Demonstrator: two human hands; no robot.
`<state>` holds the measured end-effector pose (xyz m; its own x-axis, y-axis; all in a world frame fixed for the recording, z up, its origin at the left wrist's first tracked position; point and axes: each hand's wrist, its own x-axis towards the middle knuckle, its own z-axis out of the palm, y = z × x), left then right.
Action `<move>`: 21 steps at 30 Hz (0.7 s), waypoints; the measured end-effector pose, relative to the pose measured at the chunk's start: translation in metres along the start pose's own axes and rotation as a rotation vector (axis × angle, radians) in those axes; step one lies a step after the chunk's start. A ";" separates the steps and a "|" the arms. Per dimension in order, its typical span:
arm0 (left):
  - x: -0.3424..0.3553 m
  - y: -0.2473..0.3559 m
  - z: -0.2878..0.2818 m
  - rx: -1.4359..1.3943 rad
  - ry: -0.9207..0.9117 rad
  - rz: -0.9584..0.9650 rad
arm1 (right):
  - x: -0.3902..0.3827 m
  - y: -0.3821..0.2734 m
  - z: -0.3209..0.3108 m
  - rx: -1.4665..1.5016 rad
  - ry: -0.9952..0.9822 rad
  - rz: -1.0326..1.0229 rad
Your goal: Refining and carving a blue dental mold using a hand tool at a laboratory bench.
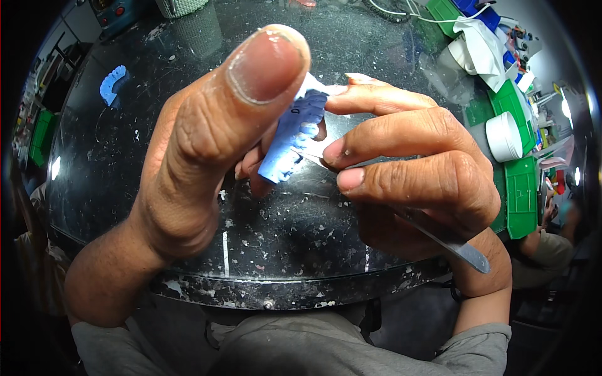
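Note:
My left hand [188,144] is closed around a blue dental cast [285,141], its big thumb raised in front and covering part of it. The row of moulded teeth faces right, toward my other hand. In my right hand [426,153] a slim metal dental spatula [461,249] is pinched between fingers and thumb. Its pale working end meets the cast at the teeth, while its flat, rounded end sticks out below the hand. Something white shows at the cast's upper end, by my right index finger; I cannot tell what it is.
A second blue dental cast [113,85] lies at the far left of the black table [251,257]. Along the right edge stand green bins [522,197], a white round tub [503,136] and a crumpled white bag [483,50]. A woven basket [180,6] stands at the back.

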<state>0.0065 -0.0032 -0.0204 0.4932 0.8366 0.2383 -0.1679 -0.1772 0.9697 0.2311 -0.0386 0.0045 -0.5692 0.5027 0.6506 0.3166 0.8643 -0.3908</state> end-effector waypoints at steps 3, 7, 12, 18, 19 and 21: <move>0.002 0.002 -0.003 -0.005 -0.031 -0.015 | -0.002 0.003 0.006 0.026 0.053 -0.015; 0.002 0.001 0.000 -0.183 0.031 -0.107 | -0.002 0.005 0.001 0.044 0.056 -0.039; -0.002 0.003 0.001 -0.230 0.093 -0.153 | 0.000 0.003 0.005 0.023 0.054 -0.024; 0.000 0.002 0.001 -0.233 0.061 -0.089 | -0.001 0.002 0.000 0.032 0.020 -0.004; -0.001 0.002 0.000 -0.255 0.073 -0.114 | 0.000 0.001 -0.003 0.055 -0.024 0.011; -0.002 0.002 -0.001 -0.276 0.084 -0.139 | -0.001 0.002 -0.002 0.069 -0.006 0.001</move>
<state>0.0044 -0.0053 -0.0186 0.4572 0.8850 0.0885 -0.3353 0.0794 0.9387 0.2337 -0.0371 0.0040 -0.5733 0.5029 0.6468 0.2640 0.8607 -0.4352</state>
